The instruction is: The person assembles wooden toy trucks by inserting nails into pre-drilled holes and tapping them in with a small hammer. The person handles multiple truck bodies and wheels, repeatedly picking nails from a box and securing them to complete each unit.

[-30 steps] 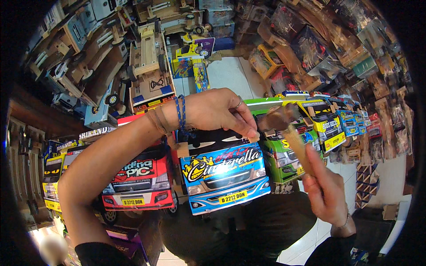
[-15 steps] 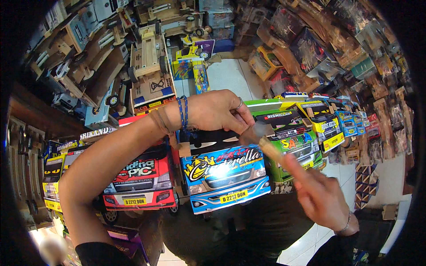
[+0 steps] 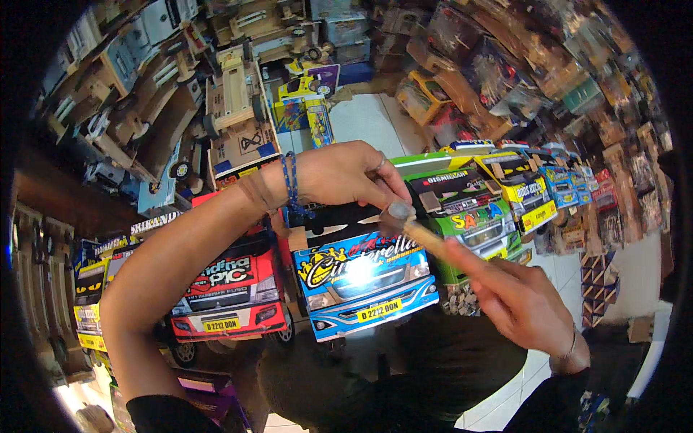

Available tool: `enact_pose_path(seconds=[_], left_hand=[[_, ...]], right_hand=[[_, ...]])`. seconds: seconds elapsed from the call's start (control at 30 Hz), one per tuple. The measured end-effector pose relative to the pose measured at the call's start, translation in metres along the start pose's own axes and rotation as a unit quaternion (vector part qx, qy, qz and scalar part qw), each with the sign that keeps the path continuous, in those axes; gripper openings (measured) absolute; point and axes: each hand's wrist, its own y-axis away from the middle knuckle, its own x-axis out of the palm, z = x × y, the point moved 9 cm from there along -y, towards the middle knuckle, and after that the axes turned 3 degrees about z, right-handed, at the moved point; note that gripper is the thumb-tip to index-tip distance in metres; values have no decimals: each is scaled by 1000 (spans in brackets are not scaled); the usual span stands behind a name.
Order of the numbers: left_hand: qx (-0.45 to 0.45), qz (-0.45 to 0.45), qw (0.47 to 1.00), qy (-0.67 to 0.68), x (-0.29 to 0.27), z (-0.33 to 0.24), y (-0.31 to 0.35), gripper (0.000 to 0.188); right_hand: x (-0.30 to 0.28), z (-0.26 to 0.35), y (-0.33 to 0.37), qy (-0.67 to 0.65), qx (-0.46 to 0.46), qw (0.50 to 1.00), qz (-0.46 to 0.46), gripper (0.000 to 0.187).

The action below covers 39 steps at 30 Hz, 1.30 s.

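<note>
A blue toy truck (image 3: 375, 317) with a printed paper front and a dark windshield faces me in the middle. My left hand (image 3: 350, 173) reaches across its top, fingers closed in a pinch at the windshield's upper right corner. Whatever they pinch is hidden behind the hammer and fingertips. My right hand (image 3: 523, 310) grips the wooden handle of a hammer (image 3: 426, 238). Its metal head is right by the left fingertips, at that same corner. A small wooden block (image 3: 297, 237) sticks out at the windshield's left side.
A red toy truck (image 3: 227, 307) stands left of the blue one; green (image 3: 484, 234) and yellow (image 3: 530, 198) trucks line up on the right. Unpainted wooden truck bodies (image 3: 237, 97) fill the far left. Wrapped toys (image 3: 426, 101) are stacked at the far right. Small wooden pieces (image 3: 460, 299) lie below the green truck.
The hammer head has moved left, closer to my left fingertips, and is less blurred. My right hand has shifted slightly down and right. My left hand stays at the same corner.
</note>
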Motion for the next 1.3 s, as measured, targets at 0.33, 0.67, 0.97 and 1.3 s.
enact_pose_path(seconds=[0.33,0.67,0.97,1.3], left_hand=[[-40,-23,999,3,0,-10,6,45],[-184,-135,972,-50,-4,-13,23,34],[13,-390,863,-321,106,-180,22,26],[-1,86,865,-495,383,57,-212,37]], right_hand=[[-56,-40,85,-181,1,891,-417,45],[15,-191,173,-243,185,914,-267,42],[208,-310,257,-62,306,949,53,59],[222,-321,263,-223,244,944,-16,51]])
